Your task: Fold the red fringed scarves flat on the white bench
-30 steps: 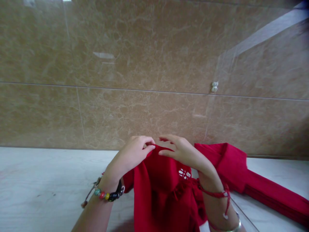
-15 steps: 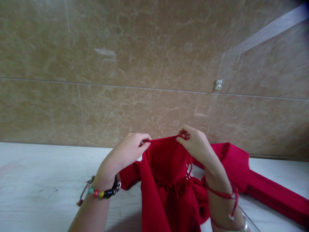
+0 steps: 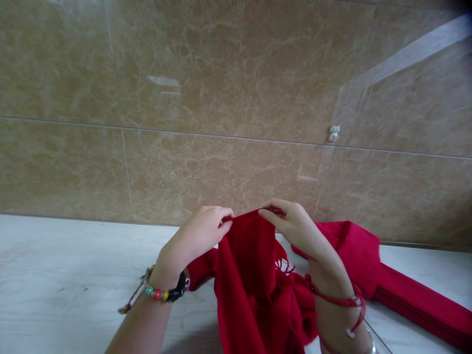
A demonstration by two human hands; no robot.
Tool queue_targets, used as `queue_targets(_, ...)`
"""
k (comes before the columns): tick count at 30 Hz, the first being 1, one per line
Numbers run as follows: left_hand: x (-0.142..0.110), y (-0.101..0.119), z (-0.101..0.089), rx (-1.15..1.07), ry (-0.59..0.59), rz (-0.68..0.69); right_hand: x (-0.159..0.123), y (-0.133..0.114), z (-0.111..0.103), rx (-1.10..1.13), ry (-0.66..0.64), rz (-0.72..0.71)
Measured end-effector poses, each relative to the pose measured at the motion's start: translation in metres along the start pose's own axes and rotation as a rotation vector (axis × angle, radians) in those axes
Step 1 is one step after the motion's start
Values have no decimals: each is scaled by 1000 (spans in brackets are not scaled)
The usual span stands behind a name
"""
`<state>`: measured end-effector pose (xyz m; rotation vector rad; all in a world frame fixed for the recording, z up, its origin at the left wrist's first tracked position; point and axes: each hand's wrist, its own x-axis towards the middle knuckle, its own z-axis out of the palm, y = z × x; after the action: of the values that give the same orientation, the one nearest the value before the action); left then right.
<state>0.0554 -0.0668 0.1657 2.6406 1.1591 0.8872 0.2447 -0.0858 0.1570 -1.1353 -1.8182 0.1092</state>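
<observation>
A red fringed scarf (image 3: 247,260) hangs from both my hands, its top edge stretched between them just above the table. My left hand (image 3: 204,228) pinches the left end of that edge between thumb and fingers. At the right end, my right hand (image 3: 291,221) pinches the same edge. Thin red tassels show below my right hand, and the lower cloth falls in loose folds toward me, out of the frame. More red cloth lies behind my left wrist; whether it belongs to the same scarf I cannot tell.
Folded red cloth (image 3: 357,260) lies on the right of the white wood-grain table (image 3: 73,265), a long strip of it running to the right edge. A brown marbled tile wall (image 3: 206,162) rises behind, with a small white hook (image 3: 334,132) on it.
My right hand has shifted left and a little down along the scarf's edge, so the stretch between my hands is shorter. The tassels hang differently.
</observation>
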Motion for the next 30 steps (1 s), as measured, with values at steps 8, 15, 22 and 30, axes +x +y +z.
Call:
queue_targets(8, -1, -13, -10, -64, 87, -71, 6, 31, -14, -249, 384, 119)
queue_targets(15, 0, 3, -3, -113, -33, -27, -3, 7, 1, -120, -138, -137)
queue_targets(22, -3, 2, -3, -76, -29, -55, -1, -8, 10, -70, -102, -58)
queue_targets(30, -4, -17, -13, -33, 125, -167, 3, 21, -18, -94, 190, 84)
